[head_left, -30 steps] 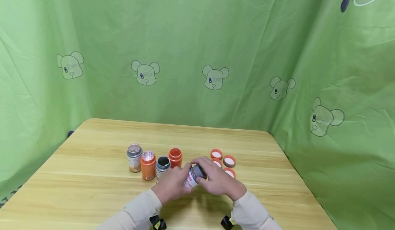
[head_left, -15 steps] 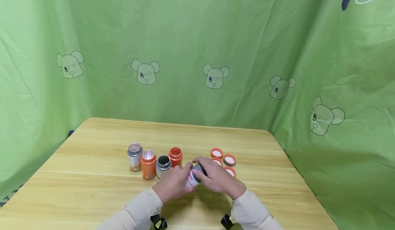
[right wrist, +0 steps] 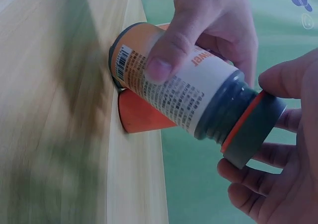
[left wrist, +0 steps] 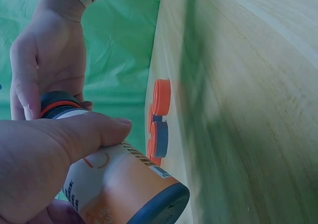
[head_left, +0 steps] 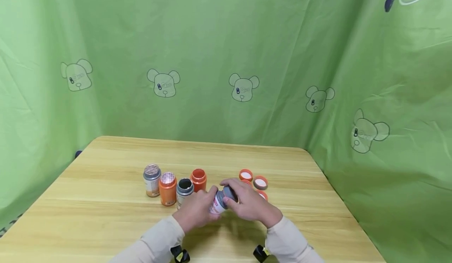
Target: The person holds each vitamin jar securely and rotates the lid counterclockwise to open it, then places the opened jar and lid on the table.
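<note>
My left hand (head_left: pixel 197 211) grips the body of a tilted supplement bottle (right wrist: pixel 159 80), its thumb along the white and orange label. The bottle has a dark grey neck and base. At its upper end my right hand (head_left: pixel 252 203) holds a grey screw cap (right wrist: pixel 256 129) between thumb and fingers. An orange ring lines the cap's inner edge, and screw threads show between it and the bottle's shoulder in the right wrist view. Left of the hands stand an uncapped grey bottle (head_left: pixel 185 188) and an uncapped red-orange bottle (head_left: pixel 199 181), both with open mouths.
Farther left, a grey bottle (head_left: pixel 152 181) and an orange bottle (head_left: pixel 168 190) have foil-like patterned tops. Several caps lie right of the hands, inner sides up, including an orange cap (head_left: pixel 245 174) and a grey cap (head_left: pixel 260 183). A green curtain (head_left: pixel 205 110) surrounds the wooden table (head_left: pixel 106 212).
My right thumb and fingers have shifted with the cap, and more of the bottle's grey neck shows beside it. My left hand keeps its grip. The head view has moved slightly.
</note>
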### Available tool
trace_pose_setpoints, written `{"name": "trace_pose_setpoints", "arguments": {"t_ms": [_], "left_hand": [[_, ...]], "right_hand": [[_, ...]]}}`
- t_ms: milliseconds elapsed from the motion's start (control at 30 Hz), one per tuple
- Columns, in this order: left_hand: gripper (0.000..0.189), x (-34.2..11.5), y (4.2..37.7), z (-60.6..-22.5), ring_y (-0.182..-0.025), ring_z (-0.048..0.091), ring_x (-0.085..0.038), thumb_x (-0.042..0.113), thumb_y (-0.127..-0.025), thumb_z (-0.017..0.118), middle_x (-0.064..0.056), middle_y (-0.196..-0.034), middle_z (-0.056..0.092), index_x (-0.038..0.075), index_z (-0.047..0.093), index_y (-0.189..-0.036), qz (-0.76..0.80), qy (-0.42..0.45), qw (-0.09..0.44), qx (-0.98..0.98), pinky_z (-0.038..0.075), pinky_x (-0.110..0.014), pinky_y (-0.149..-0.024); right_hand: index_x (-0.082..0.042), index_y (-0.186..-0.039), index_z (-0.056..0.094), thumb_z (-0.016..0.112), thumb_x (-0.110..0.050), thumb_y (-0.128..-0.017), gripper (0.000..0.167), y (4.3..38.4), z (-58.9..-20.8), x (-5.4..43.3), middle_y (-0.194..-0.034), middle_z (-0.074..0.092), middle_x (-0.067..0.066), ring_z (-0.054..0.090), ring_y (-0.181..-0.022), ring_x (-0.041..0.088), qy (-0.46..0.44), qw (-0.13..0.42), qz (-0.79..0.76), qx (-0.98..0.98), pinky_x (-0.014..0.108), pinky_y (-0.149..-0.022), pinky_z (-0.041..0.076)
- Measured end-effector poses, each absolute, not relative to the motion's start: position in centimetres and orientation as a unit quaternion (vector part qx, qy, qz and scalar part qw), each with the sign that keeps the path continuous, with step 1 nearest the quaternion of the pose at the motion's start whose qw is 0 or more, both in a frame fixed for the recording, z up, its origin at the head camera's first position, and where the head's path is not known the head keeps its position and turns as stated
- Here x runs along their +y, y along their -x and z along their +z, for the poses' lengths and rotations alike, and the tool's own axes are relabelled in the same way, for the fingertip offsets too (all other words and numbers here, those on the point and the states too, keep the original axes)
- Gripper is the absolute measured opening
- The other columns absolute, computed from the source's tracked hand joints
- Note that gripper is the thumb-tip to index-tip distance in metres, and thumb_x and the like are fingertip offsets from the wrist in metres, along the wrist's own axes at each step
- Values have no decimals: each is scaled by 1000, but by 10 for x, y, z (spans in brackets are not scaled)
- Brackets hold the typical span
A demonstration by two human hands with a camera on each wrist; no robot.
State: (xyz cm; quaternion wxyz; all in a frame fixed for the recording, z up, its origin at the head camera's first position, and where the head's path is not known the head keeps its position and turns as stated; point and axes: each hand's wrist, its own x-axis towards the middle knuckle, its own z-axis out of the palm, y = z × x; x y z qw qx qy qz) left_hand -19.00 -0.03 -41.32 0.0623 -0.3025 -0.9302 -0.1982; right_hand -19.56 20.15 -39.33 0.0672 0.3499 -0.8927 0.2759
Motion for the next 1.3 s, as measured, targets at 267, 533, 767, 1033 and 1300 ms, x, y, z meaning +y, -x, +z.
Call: {"name": "trace_pose_setpoints", "arguments": {"t_ms": [267,533,767,1033,1300], "left_hand": [[58,1,194,-418,-63,59,-12,29,-70,86,-2,-79,62,8,51,-111,-247,293,50,-922,47,-24,-53],[61,4,198,-426,-72,64,-16,26,-69,88,-6,-87,65,6,52,-113,-267,273,46,-923,52,-26,-60],[69,8,203,-425,-85,61,-20,27,-67,89,-11,-98,60,2,53,-120,-268,251,64,-928,54,-36,-75],[74,3,203,-424,-92,62,-24,17,-69,88,-15,-108,59,5,47,-129,-308,220,47,-925,54,-40,-79],[84,2,197,-414,-107,59,-34,23,-72,87,-23,-122,56,-2,41,-137,-309,218,62,-924,49,-46,-90]], "right_hand": [[-8,-122,60,67,-15,-92,32,207,-410,243,-106,58,5,58,-87,16,-248,123,351,-894,34,-75,53],[-7,-93,60,79,-20,-82,25,224,-437,312,-96,61,7,58,-91,24,-65,162,333,-927,39,-75,47],[-8,-74,55,83,-21,-76,31,231,-453,344,-78,53,5,48,-73,21,5,119,281,-952,34,-65,39],[-9,-71,54,83,-19,-76,32,235,-469,340,-70,51,4,47,-66,20,8,87,269,-959,32,-59,39],[-5,-85,57,79,-25,-81,30,233,-463,335,-80,53,7,48,-72,21,4,75,274,-959,33,-63,40]]}}
